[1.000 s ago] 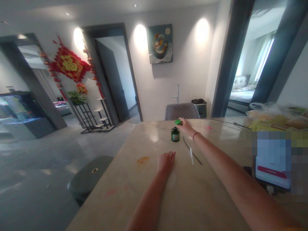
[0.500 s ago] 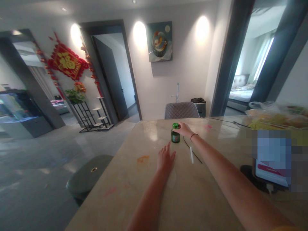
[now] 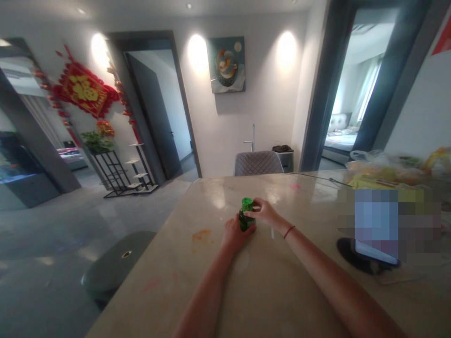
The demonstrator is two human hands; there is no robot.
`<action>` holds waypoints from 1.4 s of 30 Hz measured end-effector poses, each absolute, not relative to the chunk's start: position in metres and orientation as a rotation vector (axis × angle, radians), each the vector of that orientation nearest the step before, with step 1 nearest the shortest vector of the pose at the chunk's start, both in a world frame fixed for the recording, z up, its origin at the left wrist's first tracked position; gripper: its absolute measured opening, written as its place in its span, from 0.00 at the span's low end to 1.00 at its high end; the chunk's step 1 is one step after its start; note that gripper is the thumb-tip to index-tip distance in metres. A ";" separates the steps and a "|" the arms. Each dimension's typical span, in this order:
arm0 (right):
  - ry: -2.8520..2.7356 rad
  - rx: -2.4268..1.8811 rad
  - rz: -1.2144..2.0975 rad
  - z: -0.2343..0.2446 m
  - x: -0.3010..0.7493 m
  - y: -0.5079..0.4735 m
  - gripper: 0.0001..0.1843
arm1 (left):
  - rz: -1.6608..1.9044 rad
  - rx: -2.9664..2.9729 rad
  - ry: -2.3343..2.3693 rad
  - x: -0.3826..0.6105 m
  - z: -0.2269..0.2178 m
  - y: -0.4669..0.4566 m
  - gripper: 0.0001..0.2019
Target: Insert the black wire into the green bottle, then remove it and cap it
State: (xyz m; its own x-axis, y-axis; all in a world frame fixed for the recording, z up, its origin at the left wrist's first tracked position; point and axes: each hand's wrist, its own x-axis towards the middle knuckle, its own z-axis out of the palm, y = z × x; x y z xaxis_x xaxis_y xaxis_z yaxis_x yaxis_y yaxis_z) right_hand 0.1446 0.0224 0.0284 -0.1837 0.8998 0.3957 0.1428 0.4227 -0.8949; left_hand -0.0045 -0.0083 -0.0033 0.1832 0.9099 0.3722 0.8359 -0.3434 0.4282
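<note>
A small dark green bottle (image 3: 243, 221) with a bright green cap (image 3: 247, 202) stands upright at the middle of the table (image 3: 169, 291). My left hand (image 3: 237, 233) is wrapped round the lower part of the bottle, hiding some of it and its label. Fingers of my right hand (image 3: 265, 210) close on the cap from the right side. Just below my right hand lies a short white stick (image 3: 272, 234), partly covered by it.
A screen device (image 3: 377, 251), partly blurred out, rests on a dark round stand at the right. Behind it are plastic bags (image 3: 391, 171). A quilted grey chair (image 3: 259, 163) is at the far edge, a green stool (image 3: 118, 263) at the left.
The bottle has come nearer to me with my right hand on it. My left hand, earlier open on the table, now grips the bottle's body. The view has turned slightly right.
</note>
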 end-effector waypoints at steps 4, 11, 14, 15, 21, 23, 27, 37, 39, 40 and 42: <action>-1.580 -1.044 0.798 0.030 0.146 0.024 0.24 | 0.810 2.337 1.757 -0.003 -0.003 -0.007 0.27; -1.564 -1.025 0.922 0.045 0.163 0.010 0.29 | 0.793 2.378 1.778 -0.002 -0.004 -0.007 0.27; -1.632 -0.980 0.964 0.051 0.168 0.008 0.33 | 0.761 2.385 1.787 -0.001 -0.004 -0.007 0.29; -1.662 -1.013 0.938 0.053 0.170 0.008 0.34 | 0.752 2.386 1.789 -0.001 -0.004 -0.007 0.29; -1.690 -1.163 0.717 0.057 0.172 0.011 0.31 | 0.748 2.415 1.775 -0.002 -0.005 -0.006 0.30; -1.662 -1.108 0.711 0.054 0.168 0.013 0.27 | 0.745 2.414 1.776 -0.002 -0.006 -0.005 0.30; -1.669 -1.143 0.778 0.046 0.161 0.017 0.27 | 0.755 2.424 1.775 -0.002 -0.007 -0.006 0.30; -1.700 -1.074 0.614 0.036 0.133 0.010 0.25 | 0.723 2.355 1.785 -0.002 -0.002 -0.009 0.29; -1.681 -1.150 0.488 0.036 0.130 0.007 0.23 | 0.723 2.350 1.783 -0.002 -0.001 -0.010 0.28; -1.666 -1.177 0.436 0.036 0.129 0.007 0.23 | 0.724 2.351 1.781 -0.002 -0.001 -0.011 0.28; -1.640 -1.199 0.387 0.033 0.127 0.007 0.23 | 0.729 2.351 1.781 -0.001 0.000 -0.012 0.28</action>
